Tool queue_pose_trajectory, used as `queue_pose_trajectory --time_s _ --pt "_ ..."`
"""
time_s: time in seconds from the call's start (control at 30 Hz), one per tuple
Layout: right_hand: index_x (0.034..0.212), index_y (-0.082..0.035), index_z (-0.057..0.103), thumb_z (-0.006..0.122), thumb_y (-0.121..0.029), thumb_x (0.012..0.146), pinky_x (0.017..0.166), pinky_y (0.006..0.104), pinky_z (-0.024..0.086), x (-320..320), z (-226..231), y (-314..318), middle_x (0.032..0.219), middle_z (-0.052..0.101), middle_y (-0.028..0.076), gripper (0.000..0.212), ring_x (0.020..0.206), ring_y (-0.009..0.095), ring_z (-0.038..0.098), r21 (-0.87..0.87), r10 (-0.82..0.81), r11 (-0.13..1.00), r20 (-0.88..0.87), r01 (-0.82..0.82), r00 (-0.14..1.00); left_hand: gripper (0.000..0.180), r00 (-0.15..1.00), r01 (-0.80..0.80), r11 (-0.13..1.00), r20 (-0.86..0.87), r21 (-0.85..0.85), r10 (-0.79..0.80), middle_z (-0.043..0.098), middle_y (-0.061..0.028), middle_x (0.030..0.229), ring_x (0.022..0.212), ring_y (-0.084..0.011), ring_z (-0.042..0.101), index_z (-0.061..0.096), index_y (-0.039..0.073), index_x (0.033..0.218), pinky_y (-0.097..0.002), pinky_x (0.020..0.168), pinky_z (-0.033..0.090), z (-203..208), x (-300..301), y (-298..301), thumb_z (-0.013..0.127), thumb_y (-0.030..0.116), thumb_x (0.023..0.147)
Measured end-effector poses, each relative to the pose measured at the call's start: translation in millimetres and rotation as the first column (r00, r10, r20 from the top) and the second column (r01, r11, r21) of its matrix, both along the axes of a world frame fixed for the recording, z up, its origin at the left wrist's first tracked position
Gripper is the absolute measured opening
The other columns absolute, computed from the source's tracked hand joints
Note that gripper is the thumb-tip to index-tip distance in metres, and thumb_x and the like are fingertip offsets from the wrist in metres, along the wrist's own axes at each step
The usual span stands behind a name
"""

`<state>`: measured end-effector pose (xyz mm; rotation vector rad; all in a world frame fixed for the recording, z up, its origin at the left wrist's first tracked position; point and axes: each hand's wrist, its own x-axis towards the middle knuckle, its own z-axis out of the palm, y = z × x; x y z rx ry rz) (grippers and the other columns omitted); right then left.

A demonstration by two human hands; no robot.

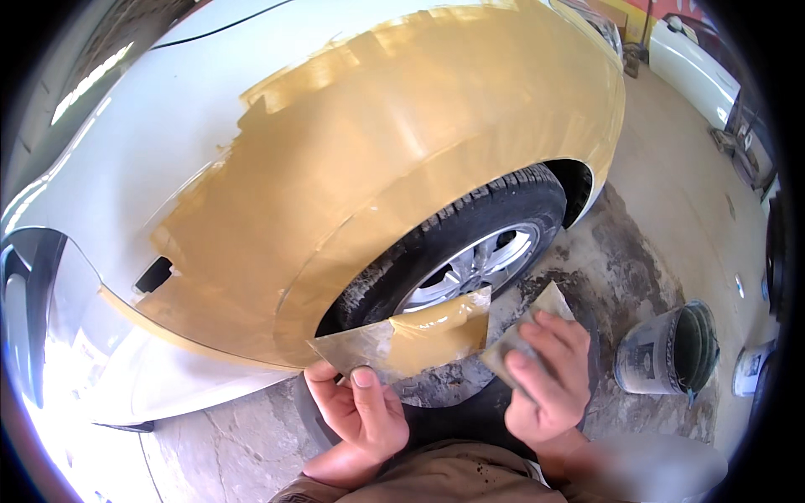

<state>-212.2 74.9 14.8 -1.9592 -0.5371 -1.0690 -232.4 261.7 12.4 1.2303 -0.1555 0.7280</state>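
My left hand (365,419) pinches the near left corner of a thin flat mixing plate (359,345) between thumb and fingers. Yellow-tan body filler (440,334) is spread thickly over the plate's right half. In my right hand (549,381) is a flat greyish putty spreader (506,345), gripped with fingers on its face and a little apart from the plate's right end. Beyond both hands stands the white car body panel (205,71), its rear quarter or fender widely coated with the same tan filler (335,180) around the wheel arch.
A black tyre (369,293) on a silver wheel (440,285) sits just past the plate. To the right stands a grubby bucket (641,360) on the stained concrete floor (671,218). A loose white car panel (692,71) leans at the far right. A dark opening (154,274) shows in the coated panel.
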Motion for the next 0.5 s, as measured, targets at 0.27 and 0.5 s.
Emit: queue_pose_trajectory --time_s 0.27,0.5 --pt "0.108 -0.022 0.074 0.071 -0.021 0.076 0.085 0.0421 0.040 0 19 35 0.114 0.067 0.002 0.033 0.105 0.028 0.059 -0.116 0.051 0.992 0.051 -0.044 0.997 0.036 0.985 -0.050 0.992 -0.156 0.114 0.068 0.060 -0.0111 0.121 0.104 -0.0140 0.055 0.034 0.005 0.127 -0.0260 0.091 0.042 17 -18 -9 0.052 0.010 0.096" --pt "0.101 -0.018 0.075 0.073 -0.015 0.071 0.086 0.0363 0.043 18 13 25 0.109 0.067 -0.001 0.030 0.101 0.021 0.063 -0.188 0.176 0.962 -0.115 -0.196 0.978 0.041 0.864 -0.502 0.747 0.210 0.437 0.457 0.056 -0.0137 0.126 0.103 -0.0199 0.056 0.032 0.005 0.136 -0.0348 0.090 0.046 -53 5 24 0.049 0.013 0.099"
